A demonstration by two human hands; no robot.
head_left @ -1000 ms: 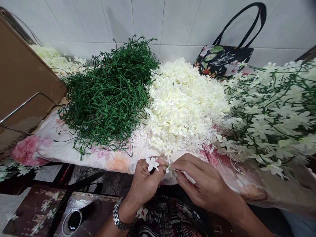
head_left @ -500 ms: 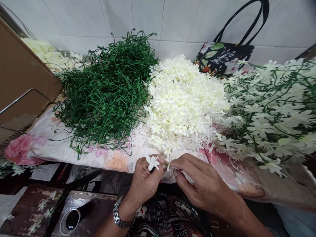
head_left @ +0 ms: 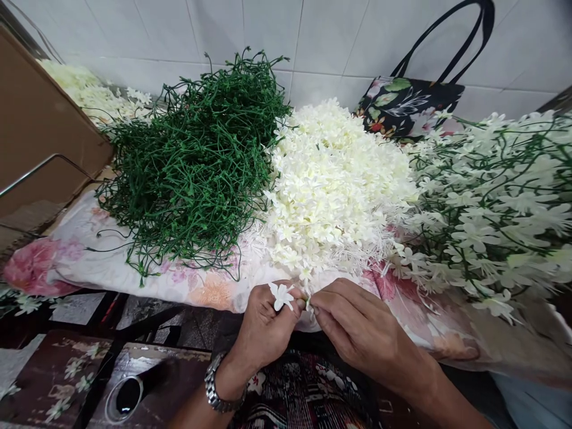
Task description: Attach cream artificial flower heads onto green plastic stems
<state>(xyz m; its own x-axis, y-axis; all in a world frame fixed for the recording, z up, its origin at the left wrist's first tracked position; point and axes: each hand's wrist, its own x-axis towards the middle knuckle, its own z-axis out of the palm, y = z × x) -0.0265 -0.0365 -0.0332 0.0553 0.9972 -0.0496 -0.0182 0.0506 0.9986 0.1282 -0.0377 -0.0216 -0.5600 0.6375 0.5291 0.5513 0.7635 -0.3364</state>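
Before a tiled wall (head_left: 330, 42), reading clockwise from mid-view, green stems (head_left: 192, 173) are lying at ten o'clock, the left hand (head_left: 263, 328) is pinching a white flower (head_left: 282, 296) at six, loose blossoms (head_left: 339, 185) are lying at two, the right hand (head_left: 360, 322) is keeping its grip pressed together at five, contents hidden, and flowering sprays (head_left: 491, 208) are spreading at three.

Cool light is brightest on my heap of white blossoms (head_left: 339, 179), nearly washing them out. The tiled wall (head_left: 330, 36) darkens toward the top right corner; flowering stems (head_left: 476, 233) at my right look stretched and soft
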